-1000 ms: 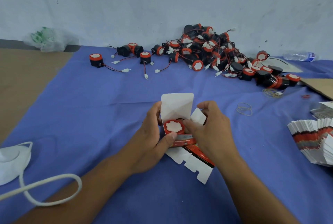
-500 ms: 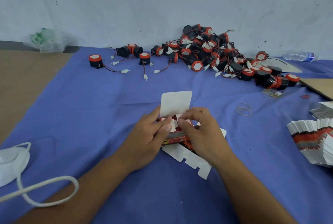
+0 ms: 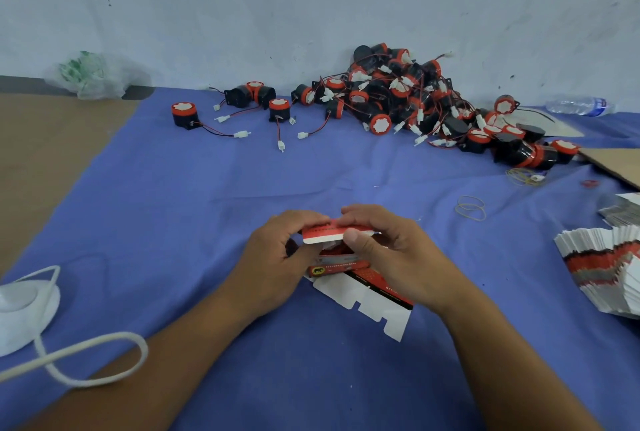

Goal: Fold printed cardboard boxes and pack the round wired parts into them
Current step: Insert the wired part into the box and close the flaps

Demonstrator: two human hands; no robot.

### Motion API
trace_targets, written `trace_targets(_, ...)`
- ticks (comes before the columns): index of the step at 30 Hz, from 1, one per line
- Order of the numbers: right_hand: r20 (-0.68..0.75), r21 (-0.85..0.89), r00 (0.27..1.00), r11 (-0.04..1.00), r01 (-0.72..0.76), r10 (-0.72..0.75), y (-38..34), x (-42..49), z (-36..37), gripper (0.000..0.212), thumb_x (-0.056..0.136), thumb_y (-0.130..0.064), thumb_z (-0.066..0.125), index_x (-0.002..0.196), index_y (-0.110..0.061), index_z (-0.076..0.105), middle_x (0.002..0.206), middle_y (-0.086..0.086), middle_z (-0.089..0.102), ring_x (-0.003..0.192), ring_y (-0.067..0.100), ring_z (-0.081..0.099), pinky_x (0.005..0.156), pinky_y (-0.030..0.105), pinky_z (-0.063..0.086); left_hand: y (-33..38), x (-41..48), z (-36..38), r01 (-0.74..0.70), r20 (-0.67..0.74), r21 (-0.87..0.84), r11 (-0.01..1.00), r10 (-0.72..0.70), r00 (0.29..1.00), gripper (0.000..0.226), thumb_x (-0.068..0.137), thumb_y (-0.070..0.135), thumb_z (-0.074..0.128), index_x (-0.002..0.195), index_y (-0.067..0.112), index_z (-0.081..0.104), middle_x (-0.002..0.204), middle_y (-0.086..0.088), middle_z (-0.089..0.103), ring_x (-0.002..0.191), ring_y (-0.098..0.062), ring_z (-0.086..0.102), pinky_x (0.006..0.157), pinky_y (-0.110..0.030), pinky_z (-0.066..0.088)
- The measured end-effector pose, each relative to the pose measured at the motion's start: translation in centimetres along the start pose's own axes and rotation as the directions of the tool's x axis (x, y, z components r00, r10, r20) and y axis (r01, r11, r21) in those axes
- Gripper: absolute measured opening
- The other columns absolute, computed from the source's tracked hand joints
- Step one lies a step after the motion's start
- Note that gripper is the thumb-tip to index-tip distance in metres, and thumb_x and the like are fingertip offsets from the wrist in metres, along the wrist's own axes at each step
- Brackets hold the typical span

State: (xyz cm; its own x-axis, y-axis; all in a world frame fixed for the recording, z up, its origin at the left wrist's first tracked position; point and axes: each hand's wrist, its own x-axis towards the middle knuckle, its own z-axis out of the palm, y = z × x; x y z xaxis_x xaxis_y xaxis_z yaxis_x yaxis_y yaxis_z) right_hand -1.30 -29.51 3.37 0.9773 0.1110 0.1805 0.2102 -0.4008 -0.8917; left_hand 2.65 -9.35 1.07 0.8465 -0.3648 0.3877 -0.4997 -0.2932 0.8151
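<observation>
- White mask (image 3: 24,302) with strap: near left edge, lying on the blue cloth (image 3: 173,205).
- Plastic bag (image 3: 93,75): far left, against the wall.
- Loose round wired parts (image 3: 183,114): a few on the far side of the cloth, black with red caps, leads trailing.
- Left hand (image 3: 277,257): fingers curled round the left end of the printed box (image 3: 337,266), fingertips on its red top flap.
- Printed box: mid-cloth, held between both hands, flap folded over the top. It sits on a flat blank (image 3: 377,309) with white tabs.
- Right hand (image 3: 394,254): thumb pressed on the flap's front edge, fingers curled closely over the top.
- Pile of round wired parts (image 3: 408,98): heaped against the wall, far centre-right.
- Rubber bands (image 3: 470,208): right of the hands, apart.
- Stack of flat blanks (image 3: 602,268): right edge, fanned.
- Water bottle (image 3: 581,105): far right, lying by the wall.
</observation>
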Motion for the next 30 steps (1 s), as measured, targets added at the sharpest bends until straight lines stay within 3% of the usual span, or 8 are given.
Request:
trace_targets(2,-0.004,0.016,0.999,0.999,-0.033,0.033,0.27,0.15,-0.19,0.015,0.092,-0.037,0.068,0.106,-0.042,0.072,0.120,-0.026,0.063,0.114,0.003,0.061,0.101,0.033,0.049,-0.02,0.02,-0.09,0.004,0.028,0.036,0.999,-0.005,1.000,0.034,0.095,0.016,0.060,0.118,0.041,0.062,0.121,0.021,0.062,0.115,-0.006,0.056,0.098,-0.036,0.048)
trace_targets(4,0.011,0.049,0.998,0.996,-0.070,0.069,0.67,0.12,-0.39,0.021,0.091,-0.024,0.073,0.109,-0.035,0.072,0.116,-0.019,0.066,0.104,0.004,0.066,0.092,0.032,0.054,0.01,-0.06,-0.17,0.019,0.090,0.035,0.999,-0.022,0.996,0.040,0.091,0.020,0.056,0.129,0.033,0.059,0.130,0.019,0.058,0.122,0.000,0.050,0.104,-0.028,0.043)
trace_targets(7,-0.014,0.007,0.997,0.997,-0.072,0.072,0.88,0.04,-0.32,0.027,0.088,-0.033,0.074,0.114,-0.033,0.068,0.108,-0.013,0.070,0.085,0.001,0.067,0.075,0.023,0.051,0.22,-0.12,-0.37,0.033,0.174,-0.029,0.999,-0.027,0.984,0.049,0.087,0.024,0.052,0.136,0.028,0.054,0.140,0.015,0.050,0.131,0.004,0.042,0.105,-0.016,0.038)
trace_targets(10,-0.060,-0.056,0.998,0.998,-0.030,0.026,0.84,0.06,-0.12,0.035,0.082,-0.049,0.068,0.114,-0.035,0.067,0.110,-0.013,0.069,0.088,0.003,0.067,0.077,0.021,0.051,0.18,-0.07,-0.34,0.011,0.132,-0.027,1.000,-0.007,0.991,0.039,0.095,0.022,0.063,0.133,0.028,0.058,0.142,0.014,0.050,0.126,0.007,0.045,0.099,-0.008,0.038)
trace_targets(14,-0.096,-0.141,0.995,0.990,0.019,-0.032,0.73,0.09,-0.03,0.030,0.084,-0.050,0.066,0.111,-0.035,0.069,0.107,-0.013,0.070,0.098,0.014,0.066,0.089,0.034,0.054,0.06,-0.03,-0.26,0.011,0.094,-0.065,0.998,-0.005,0.996,0.032,0.097,0.018,0.059,0.125,0.033,0.061,0.137,0.014,0.056,0.126,0.004,0.049,0.097,-0.011,0.043)
trace_targets(19,-0.095,-0.209,0.985,0.971,0.119,-0.141,0.53,0.01,0.24,0.033,0.089,-0.045,0.061,0.110,-0.024,0.077,0.110,-0.018,0.069,0.109,-0.001,0.062,0.091,0.014,0.046,-0.07,-0.01,-0.20,-0.022,0.063,-0.038,0.999,0.024,0.998,0.028,0.099,0.014,0.054,0.121,0.024,0.068,0.129,0.013,0.063,0.124,0.005,0.052,0.102,-0.019,0.044)
trace_targets(22,-0.068,-0.205,0.988,0.971,0.121,-0.137,0.40,0.10,0.17,0.035,0.093,-0.042,0.057,0.112,-0.021,0.078,0.114,-0.012,0.071,0.112,0.001,0.062,0.095,0.018,0.048,-0.18,0.00,-0.22,-0.029,0.072,-0.034,0.999,0.031,0.997,0.028,0.101,0.015,0.052,0.123,0.021,0.068,0.127,0.015,0.064,0.122,0.004,0.054,0.100,-0.016,0.044)
trace_targets(30,-0.093,-0.269,0.982,0.954,0.133,-0.164,0.07,0.08,0.15,0.034,0.098,-0.045,0.053,0.101,-0.022,0.077,0.091,-0.011,0.072,0.089,0.009,0.066,0.074,0.016,0.049,-0.02,-0.08,-0.28,0.018,0.071,-0.069,0.997,-0.013,0.997,0.032,0.101,0.038,0.045,0.120,0.026,0.068,0.112,0.019,0.070,0.105,-0.003,0.064,0.086,-0.016,0.050)
